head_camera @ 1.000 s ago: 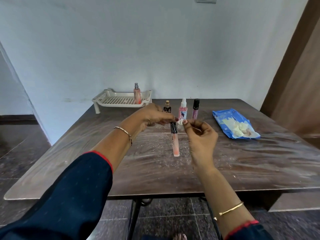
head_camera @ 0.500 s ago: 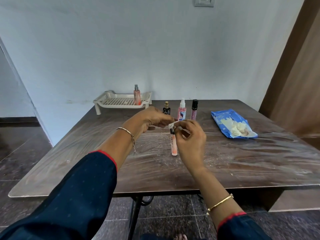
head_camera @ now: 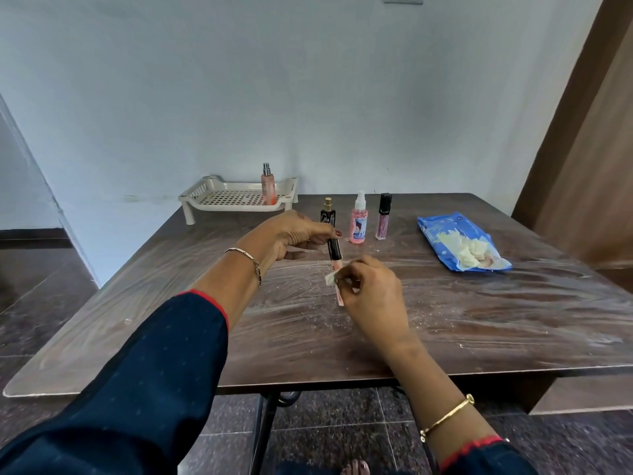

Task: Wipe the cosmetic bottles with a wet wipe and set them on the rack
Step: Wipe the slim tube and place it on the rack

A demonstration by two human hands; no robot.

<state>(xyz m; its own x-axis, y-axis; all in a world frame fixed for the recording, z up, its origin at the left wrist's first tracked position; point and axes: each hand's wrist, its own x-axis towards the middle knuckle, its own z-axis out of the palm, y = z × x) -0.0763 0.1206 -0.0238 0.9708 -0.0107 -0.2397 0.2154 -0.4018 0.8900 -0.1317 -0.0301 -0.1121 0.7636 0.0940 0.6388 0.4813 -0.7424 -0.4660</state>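
So the left hand (head_camera: 294, 238) is out over the middle of the counter (head_camera: 479, 320), its fingers (head_camera: 322, 231) pinching the black cap of a slim lip gloss tube (head_camera: 334, 250); the tube hangs roughly upright, cap on top, pink body pointing down toward the counter; can't tell if the bottom end touches the surface. The right hand (head_camera: 371, 293) sits just at 5 o'clock of the left one, fingers curled and grasping a small scrunched wet wipe (head_camera: 330, 278) right against the pink part of the tube, so wipe and tube are touching.

Three more bottles stand in a row just beyond the hands, toward 12 o'clock: a dark bottle with a gold cap (head_camera: 327, 212), partly behind the left fingers; a pink spray bottle with a white top (head_camera: 359, 222) beside it; then a clear pinkish gloss tube with a black cap (head_camera: 383, 217) at the 3 o'clock end of the row.

The cream rack (head_camera: 233, 209) is at the far edge of the counter at about 11 o'clock, against the wall; one peach spray bottle (head_camera: 268, 185) stands upright on it near its 3 o'clock side. The blue wipes pack (head_camera: 445, 231) lies open at 2 o'clock, well apart from the hands, white wipes bunched out of it. Thin bracelet (head_camera: 246, 255) on the left wrist; gold bangle (head_camera: 448, 418) on the right.
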